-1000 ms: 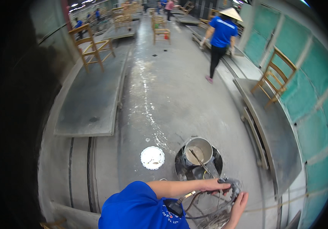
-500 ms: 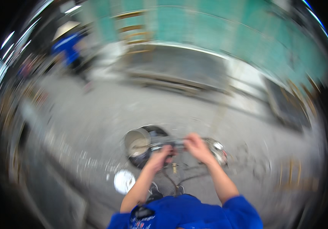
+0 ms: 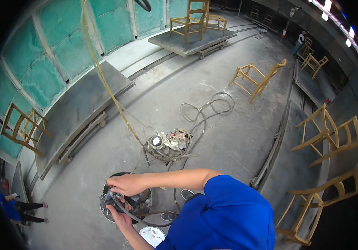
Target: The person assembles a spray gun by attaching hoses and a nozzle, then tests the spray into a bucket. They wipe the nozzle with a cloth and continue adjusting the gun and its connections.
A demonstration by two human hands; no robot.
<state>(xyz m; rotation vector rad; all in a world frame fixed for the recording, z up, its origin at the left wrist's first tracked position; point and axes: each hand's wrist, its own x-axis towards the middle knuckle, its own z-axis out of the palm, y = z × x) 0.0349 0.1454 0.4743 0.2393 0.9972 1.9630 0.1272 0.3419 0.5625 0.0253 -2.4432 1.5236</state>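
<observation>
Over a dark bucket (image 3: 146,207), my two hands are close together on a grey metal spray gun (image 3: 111,200) with a hose (image 3: 139,219) trailing from it. My left hand (image 3: 122,217) is closed round the gun from below, thumb and fingers partly showing. My right hand (image 3: 127,184) reaches across from the right and grips the gun's upper end with bent fingers. The hands partly hide the gun and the bucket's inside. Beside the bucket, near my body, stands a white paint-stained round container (image 3: 152,236).
A cluttered pump-like unit (image 3: 166,146) with coiled hoses (image 3: 212,104) lies ahead on the floor. A yellowish hose (image 3: 104,81) hangs down to it. Low platforms (image 3: 85,108) and wooden chairs (image 3: 258,81) stand around. Another person (image 3: 18,208) is at the far left.
The view has swung right and become sharp. My hands, earlier side by side with forearms stretched ahead, are now at lower left, one above the other, still on the gun.
</observation>
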